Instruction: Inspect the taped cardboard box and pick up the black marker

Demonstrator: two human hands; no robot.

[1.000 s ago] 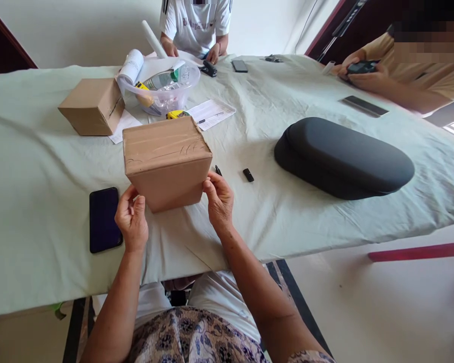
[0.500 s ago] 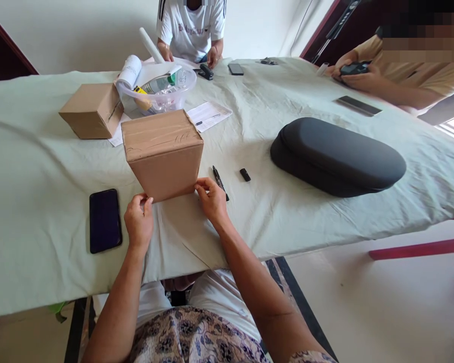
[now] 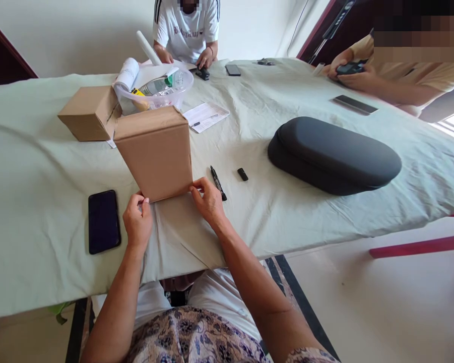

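Observation:
A brown cardboard box (image 3: 156,161) stands in front of me, its front face turned up toward me as if tipped back. My left hand (image 3: 138,222) pinches its lower left corner between thumb and curled fingers. At the lower right corner, the thumb and fingers of my right hand (image 3: 207,201) close on the bottom edge. A black marker pen (image 3: 218,183) lies just beyond my right hand. Left of my left hand lies a dark smartphone (image 3: 104,222). The underside of the box is hidden.
A second cardboard box (image 3: 86,113) sits behind on the left, by a plastic basin (image 3: 181,93) of bottles and rolls. Beyond the marker lie a small black object (image 3: 242,174) and papers (image 3: 207,117). A large dark case (image 3: 334,154) occupies the right. Two people sit across the table.
The cardboard box has tipped further back and shifted slightly left, showing more front face and less top. Both my hands stay at its lower corners. The view has shifted a little.

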